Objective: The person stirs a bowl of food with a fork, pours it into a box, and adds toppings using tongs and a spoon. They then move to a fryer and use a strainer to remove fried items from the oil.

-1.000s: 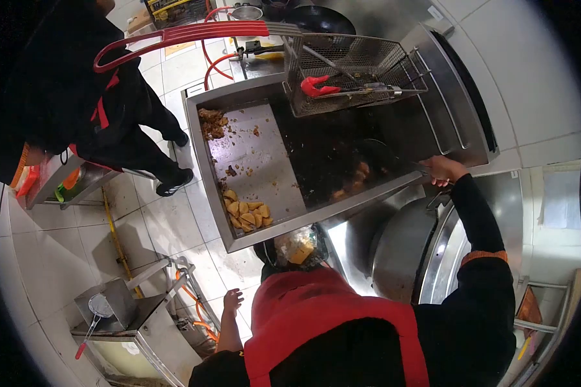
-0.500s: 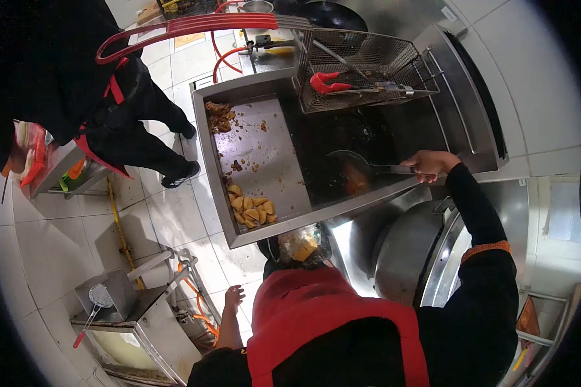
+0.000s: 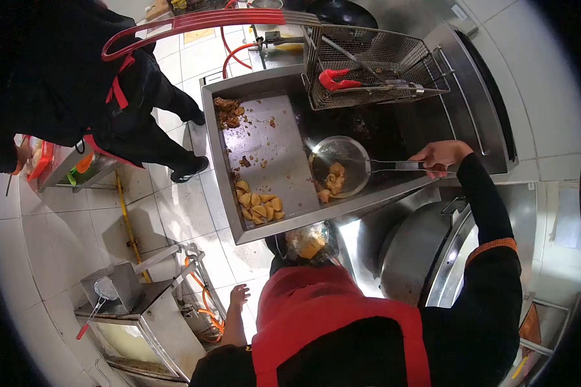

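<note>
My right hand point(image 3: 442, 158) grips the handle of a round mesh skimmer point(image 3: 348, 149) over the fryer point(image 3: 361, 208). Several golden fried pieces point(image 3: 335, 177) lie in the skimmer, and a few sit at its lower edge near the fryer's front wall. Dark oil point(image 3: 381, 126) fills the part behind it. On the metal draining tray point(image 3: 281, 158) to the left, potato wedges point(image 3: 258, 205) are heaped in the front corner, with browned fried pieces point(image 3: 228, 113) in the back corner. My left hand point(image 3: 239, 295) hangs beside my red apron, fingers apart and holding nothing.
A wire fry basket point(image 3: 384, 68) with red-handled tongs point(image 3: 336, 79) rests across the fryer's back; its long red handle point(image 3: 187, 22) reaches left. A person in black point(image 3: 145, 84) stands at the left. A large metal pot point(image 3: 413, 248) is at the right.
My right hand has raised the skimmer out of the dark oil, and fried pieces now show in it. My left hand still hangs down. The whole view has shifted slightly.
</note>
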`<state>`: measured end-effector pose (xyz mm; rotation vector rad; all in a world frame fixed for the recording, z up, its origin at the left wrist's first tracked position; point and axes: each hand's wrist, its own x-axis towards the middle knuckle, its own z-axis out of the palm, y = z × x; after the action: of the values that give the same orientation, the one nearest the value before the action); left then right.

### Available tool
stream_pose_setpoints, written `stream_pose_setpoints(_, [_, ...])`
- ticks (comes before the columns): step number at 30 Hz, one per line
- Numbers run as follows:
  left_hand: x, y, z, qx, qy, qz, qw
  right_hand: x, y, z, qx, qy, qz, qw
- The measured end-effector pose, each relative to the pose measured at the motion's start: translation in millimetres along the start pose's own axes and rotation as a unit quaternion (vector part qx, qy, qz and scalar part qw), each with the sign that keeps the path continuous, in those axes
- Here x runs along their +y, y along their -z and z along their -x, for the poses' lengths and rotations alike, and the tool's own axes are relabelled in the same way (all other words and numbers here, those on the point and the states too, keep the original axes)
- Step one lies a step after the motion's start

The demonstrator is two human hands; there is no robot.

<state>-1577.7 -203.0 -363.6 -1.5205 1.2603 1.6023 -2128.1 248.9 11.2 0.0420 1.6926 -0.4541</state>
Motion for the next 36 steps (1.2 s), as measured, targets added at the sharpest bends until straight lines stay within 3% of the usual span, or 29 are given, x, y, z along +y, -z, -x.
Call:
stream_pose_setpoints(6, [10, -10, -3, -0.027, -0.034, 0.012, 0.999, 4, -4, 28, -0.006, 0.006, -0.026, 1.0])
stream_pose_setpoints(12, [22, -16, 1, -0.012, -0.018, 0.006, 1.0, -12, -38, 62, 0.025, 0.075, -0.033, 0.996])
stream_pose_setpoints(18, [15, -11, -3, -0.017, -0.021, -0.005, 1.0, -73, -126, 59, 0.202, 0.152, 0.067, 0.965])
stream_pose_setpoints(23, [22, -13, -7, -0.028, -0.039, -0.007, 0.999, -70, -164, 27, 0.322, 0.303, 0.181, 0.879])
stream_pose_setpoints(27, [23, -10, -7, -0.044, -0.056, 0.01, 0.997, -81, -190, 20, 0.355, 0.273, 0.247, 0.859])
stream_pose_setpoints(36, [25, -7, -6, -0.009, -0.03, -0.022, 0.999, -79, -209, 10, 0.41, 0.272, 0.25, 0.834])
